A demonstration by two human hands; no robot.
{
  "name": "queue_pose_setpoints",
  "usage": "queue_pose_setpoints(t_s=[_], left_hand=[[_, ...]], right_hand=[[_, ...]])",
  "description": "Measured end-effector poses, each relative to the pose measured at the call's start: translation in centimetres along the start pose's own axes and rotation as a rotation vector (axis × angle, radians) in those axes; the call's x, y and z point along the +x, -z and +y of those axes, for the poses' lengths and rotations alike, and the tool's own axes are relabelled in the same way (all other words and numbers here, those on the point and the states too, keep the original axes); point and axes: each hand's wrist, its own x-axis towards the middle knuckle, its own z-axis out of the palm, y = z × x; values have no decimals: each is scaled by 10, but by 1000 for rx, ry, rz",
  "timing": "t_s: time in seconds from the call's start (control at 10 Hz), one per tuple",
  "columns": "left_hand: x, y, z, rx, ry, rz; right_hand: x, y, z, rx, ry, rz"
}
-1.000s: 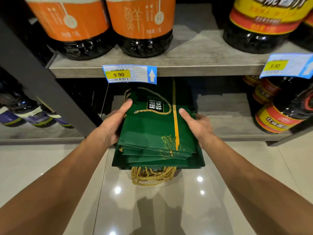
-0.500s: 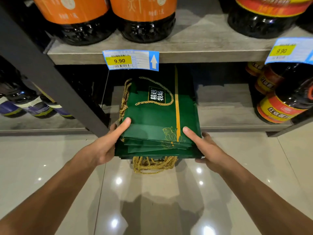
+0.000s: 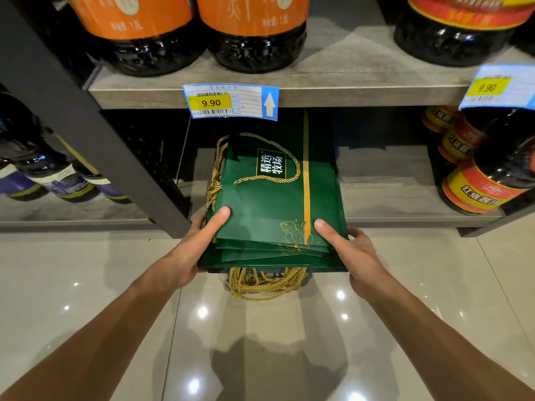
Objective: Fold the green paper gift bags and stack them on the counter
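The left hand [image 3: 185, 256] and the right hand [image 3: 357, 256] each grip a near corner of the stack of green paper gift bags [image 3: 260, 204], thumbs pressed flat on the top bag and fingers curled underneath. The stack lies flat, its far part over the lower shelf [image 3: 390, 192] and its near end jutting past the shelf's front edge above the glossy tiled floor [image 3: 260, 342]; the bags are slightly fanned at the near edge. The top bag carries a dark panel with white characters "精选牧场" [image 3: 271, 164], a gold stripe [image 3: 307, 183] running lengthwise, and a fine gold line drawing [image 3: 292, 233] near the right thumb. Gold rope handles [image 3: 266, 285] hang in a bunch from the near end, and more loop across the top bag and down its left side. On the edge of the upper shelf [image 3: 347, 79] hangs a blue price tag [image 3: 231, 102] with "9.90" on yellow, a barcode and a white up arrow; a second "9.90" tag [image 3: 492, 88] is at the right. Dark bottles with orange labels [image 3: 252, 24] stand above, their print blurred. To the right, on the lower shelf, a bottle with a red and yellow label [image 3: 486, 192] reads "红烧酱汁".
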Motion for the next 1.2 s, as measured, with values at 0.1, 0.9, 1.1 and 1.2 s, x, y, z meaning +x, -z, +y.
queue_pose_setpoints(t_s=[0.1, 0.9, 1.1, 1.2], left_hand=[[1, -1, 1, 4, 4, 15], [52, -1, 85, 61, -88, 324], [-21, 2, 76, 714, -420, 498], [-69, -1, 78, 1091, -409, 438]], right_hand=[[0, 0, -2, 20, 2, 7], [49, -33, -79, -503, 122, 142], [-28, -17, -96, -1269, 521, 253], [-77, -18, -120, -1458, 571, 32]])
